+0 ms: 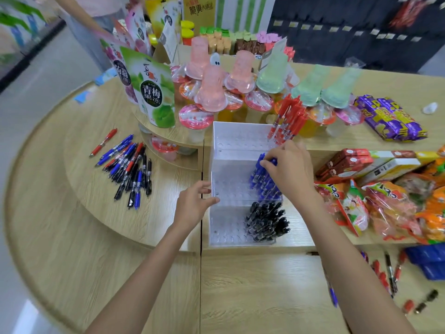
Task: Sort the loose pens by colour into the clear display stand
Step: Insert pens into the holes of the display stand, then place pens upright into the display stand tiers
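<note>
A clear stepped display stand (228, 165) sits on the wooden table in front of me. Red pens (287, 119) fill the right of its top step, blue pens (263, 182) its middle step, black pens (267, 221) its bottom step. My right hand (289, 167) pinches the top of a blue pen at the back of the blue group. The thumb and fingers of my left hand (195, 201) are curled against the stand's left wall. A pile of loose red, blue and black pens (130, 167) lies on the table to the left.
More loose pens (387, 273) lie at the lower right, partly behind my right arm. Jelly cups and pouches (212, 92) stand behind the stand. Snack packets (390, 201) crowd the right side. A person (91, 18) stands at the far left of the table.
</note>
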